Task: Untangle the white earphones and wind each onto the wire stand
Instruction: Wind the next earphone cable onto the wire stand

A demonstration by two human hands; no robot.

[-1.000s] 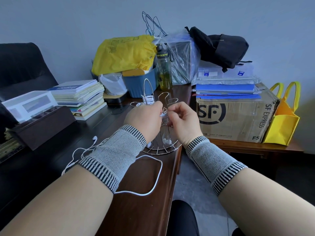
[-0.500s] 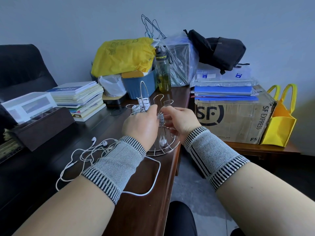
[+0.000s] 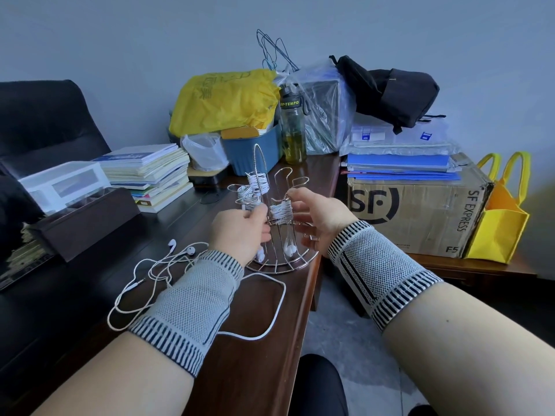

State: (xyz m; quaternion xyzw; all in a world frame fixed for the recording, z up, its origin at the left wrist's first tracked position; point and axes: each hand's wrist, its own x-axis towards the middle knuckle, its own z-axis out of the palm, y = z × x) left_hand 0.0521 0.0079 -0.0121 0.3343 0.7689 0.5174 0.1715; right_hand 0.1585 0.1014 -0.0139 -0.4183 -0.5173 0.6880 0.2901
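Head view: the left hand (image 3: 240, 232) curls its fingers around a prong of the wire stand (image 3: 277, 223) near the desk's (image 3: 255, 370) right edge. The right hand (image 3: 322, 217) pinches the neighbouring prong, beside a wound white coil (image 3: 280, 212). A blue tub (image 3: 255, 147) holds a yellow bag (image 3: 223, 100). Loose white earphones (image 3: 168, 265) lie tangled left of the stand.

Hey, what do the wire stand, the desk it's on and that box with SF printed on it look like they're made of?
Wire stand: thin metal rod, probably chromed or polished steel, since it glints silver. Desk: looks like dark reddish-brown wood or veneer with a smooth semi-gloss finish; faint reflections show, and solid wood or laminate can't be told apart. Box: brown corrugated cardboard, matte, with black printing.
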